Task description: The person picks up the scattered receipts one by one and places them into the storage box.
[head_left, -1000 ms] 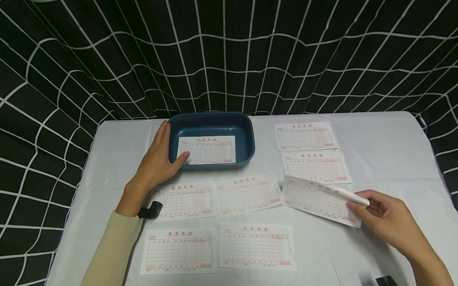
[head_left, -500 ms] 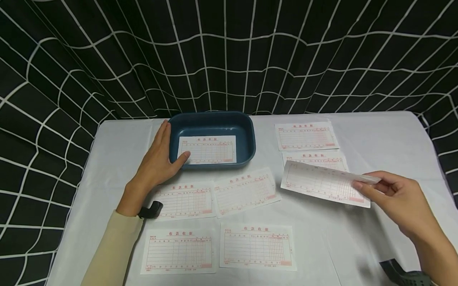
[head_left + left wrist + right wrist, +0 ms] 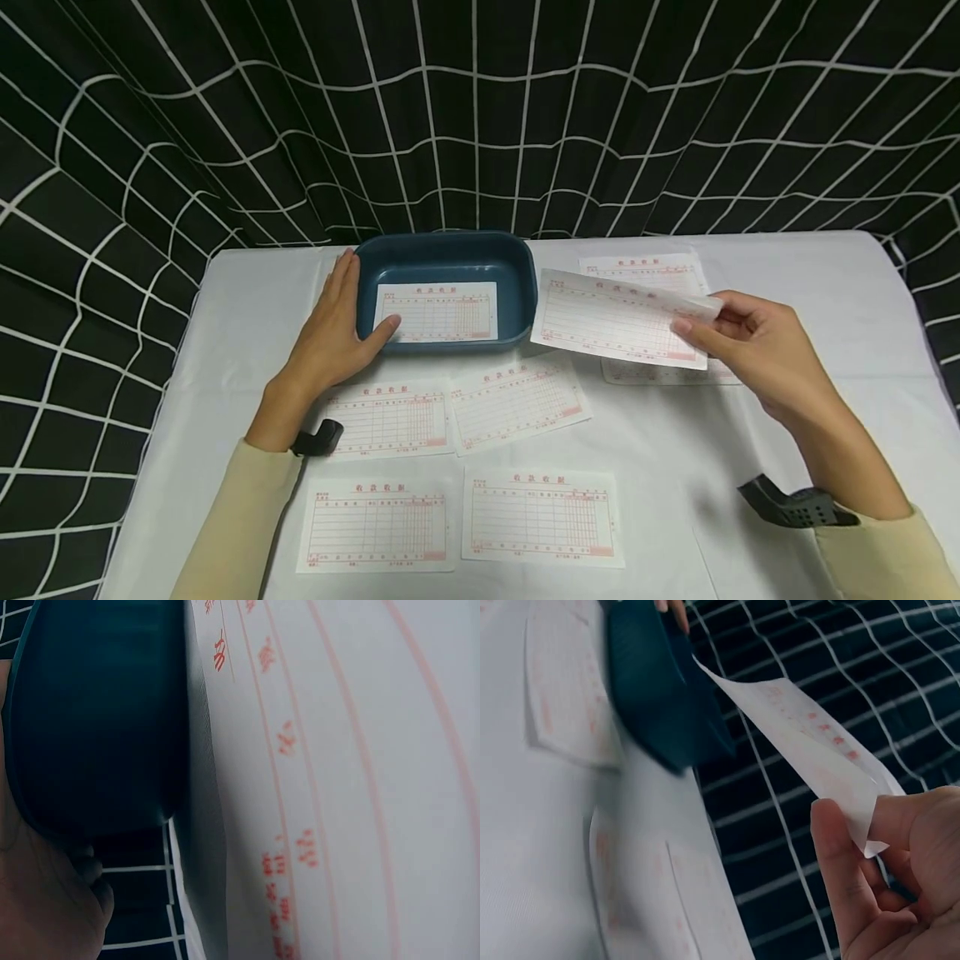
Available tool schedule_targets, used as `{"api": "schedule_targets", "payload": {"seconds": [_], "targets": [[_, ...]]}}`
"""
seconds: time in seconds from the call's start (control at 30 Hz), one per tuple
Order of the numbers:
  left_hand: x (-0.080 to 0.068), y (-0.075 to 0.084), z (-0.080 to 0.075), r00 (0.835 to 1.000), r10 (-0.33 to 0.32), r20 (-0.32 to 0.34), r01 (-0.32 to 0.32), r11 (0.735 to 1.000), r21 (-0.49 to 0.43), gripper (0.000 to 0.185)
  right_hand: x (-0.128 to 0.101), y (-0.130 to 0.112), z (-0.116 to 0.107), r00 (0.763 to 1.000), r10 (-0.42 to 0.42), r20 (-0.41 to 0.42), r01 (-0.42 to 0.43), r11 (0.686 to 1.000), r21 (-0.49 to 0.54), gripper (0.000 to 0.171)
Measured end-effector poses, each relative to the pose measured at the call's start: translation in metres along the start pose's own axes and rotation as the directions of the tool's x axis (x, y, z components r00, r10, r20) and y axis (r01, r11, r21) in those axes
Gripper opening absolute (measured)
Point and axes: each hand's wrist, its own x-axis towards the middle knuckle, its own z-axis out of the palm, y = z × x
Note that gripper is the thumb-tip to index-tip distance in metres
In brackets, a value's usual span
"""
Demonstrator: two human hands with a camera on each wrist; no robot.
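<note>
A printed slip (image 3: pixel 615 318) is pinched at its right end by the right hand (image 3: pixel 750 354), held in the air just right of the blue tray (image 3: pixel 525 292). The tray's left wall is steadied by the left hand (image 3: pixel 333 325), its fingers straight. For a clean drop, the slip should be kept level and squared over the slip already inside (image 3: pixel 437 312). Other slips lie on the counter (image 3: pixel 787 417).

The white tabletop (image 3: pixel 787 275) carries a blue tray (image 3: pixel 447 250); printed forms (image 3: pixel 387 417) lie before and right of it.
</note>
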Motion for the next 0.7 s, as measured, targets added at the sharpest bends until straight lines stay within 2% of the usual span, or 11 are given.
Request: {"api": "schedule_targets", "payload": {"seconds": [0.27, 0.43, 0.6, 0.7], "targets": [[0.000, -0.001, 0.001, 1.000, -0.006, 0.000, 0.006, 1.000, 0.001, 0.105, 0.034, -0.026, 0.033, 0.995, -0.025, 0.101, 0.023, 0.999, 0.026, 0.033], [0.000, 0.000, 0.002, 1.000, -0.006, 0.004, 0.006, 1.000, -0.004, 0.105, 0.052, -0.039, 0.056, 0.993, -0.037, 0.108, 0.034, 0.999, 0.030, 0.028], [0.000, 0.000, 0.001, 1.000, -0.011, 0.004, 0.011, 1.000, -0.007, 0.105, 0.066, -0.051, 0.073, 0.989, -0.065, 0.130, 0.059, 0.997, 0.046, 0.031], [-0.001, -0.001, 0.001, 1.000, -0.012, 0.000, 0.012, 1.000, -0.007, 0.105, 0.074, -0.058, 0.083, 0.991, -0.060, 0.117, 0.054, 0.997, 0.054, 0.028]]}}
